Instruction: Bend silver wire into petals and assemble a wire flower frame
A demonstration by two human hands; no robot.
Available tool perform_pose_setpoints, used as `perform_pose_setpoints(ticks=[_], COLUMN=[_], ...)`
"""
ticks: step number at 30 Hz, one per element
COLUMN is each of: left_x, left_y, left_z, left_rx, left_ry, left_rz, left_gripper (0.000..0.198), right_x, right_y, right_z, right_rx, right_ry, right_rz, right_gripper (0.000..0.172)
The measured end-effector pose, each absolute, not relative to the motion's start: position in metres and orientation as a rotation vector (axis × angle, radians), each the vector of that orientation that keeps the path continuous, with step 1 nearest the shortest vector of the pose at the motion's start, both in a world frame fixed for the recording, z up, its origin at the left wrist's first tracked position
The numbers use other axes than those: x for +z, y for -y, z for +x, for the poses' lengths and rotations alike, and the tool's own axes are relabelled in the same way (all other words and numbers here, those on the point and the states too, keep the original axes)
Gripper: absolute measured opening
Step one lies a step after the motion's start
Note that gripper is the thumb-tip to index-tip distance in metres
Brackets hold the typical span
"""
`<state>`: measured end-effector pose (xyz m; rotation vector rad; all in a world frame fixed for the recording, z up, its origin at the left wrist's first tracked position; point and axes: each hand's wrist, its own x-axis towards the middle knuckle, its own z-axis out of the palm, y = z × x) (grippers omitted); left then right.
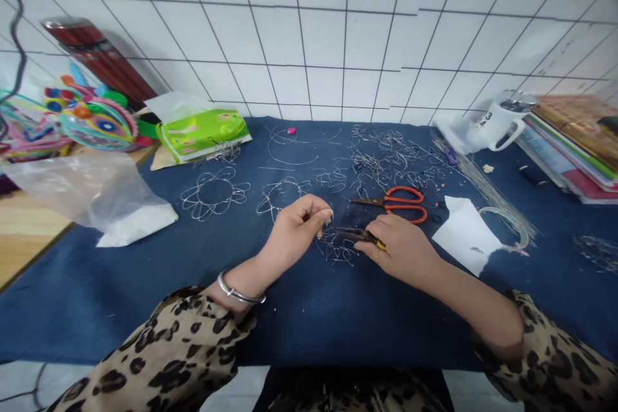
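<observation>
My left hand point(302, 222) is pinched closed, with a thin bit of wire showing at its fingertips. In my right hand point(403, 248) is a pair of pliers point(355, 234) with yellow on the handle, its dark jaws pointing left toward my left hand. Beneath the pliers lie small bent wire pieces point(340, 254). Two flower-shaped wire loops rest on the blue cloth: one flower point(215, 193) to the left, the other flower point(275, 196) partly hidden behind my left hand. Orange-handled scissors point(400, 205) lie just beyond my right hand.
Tangled wire pieces point(386, 154) spread behind the scissors. At right are white paper point(466, 235), a coil point(514, 225), straight wires point(492, 187), a white mug point(497, 125) and stacked books point(574, 148). Tissues point(205, 135), a plastic bag point(111, 199) and a thermos point(106, 61) stand left.
</observation>
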<state>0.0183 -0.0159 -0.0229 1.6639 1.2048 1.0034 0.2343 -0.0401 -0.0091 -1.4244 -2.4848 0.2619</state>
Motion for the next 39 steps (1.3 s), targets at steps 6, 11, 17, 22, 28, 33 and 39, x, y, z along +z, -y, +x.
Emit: perform_pose_setpoints(ticks=[6,11,17,22,28,33,39], left_x=[-0.023,-0.018,-0.016,-0.017,-0.019,-0.021,-0.019], left_y=[0.021,0.034,0.039,0.040,0.040,0.040,0.039], left_z=[0.025,0.039,0.041,0.040,0.041,0.042,0.045], left_rx=[0.851,0.840,0.806,0.837,0.843,0.797,0.793], left_ry=[-1.234,-1.270,-1.192,-1.135,-1.121,-1.111,-1.045], left_rz=[1.738,2.016,2.062,2.076,2.064,1.905,1.552], left_gripper=[0.010,0.010,0.011,0.010,0.011,0.012,0.015], right_x=[0.002,0.000,-0.004,-0.003,-0.004,-0.005,-0.005], right_y=[0.039,0.045,0.045,0.046,0.048,0.047,0.047], right_z=[0.234,0.227,0.224,0.224,0.224,0.222,0.223], right_rx=[0.835,1.035,1.064,1.216,1.249,1.216,1.204], right_ry=[2.042,1.940,1.949,1.869,1.824,1.819,1.765], right_rz=[-1.490,-1.454,-1.451,-1.385,-1.367,-1.358,-1.328], right_gripper=[0.022,0.025,0.015,0.015,0.015,0.015,0.016])
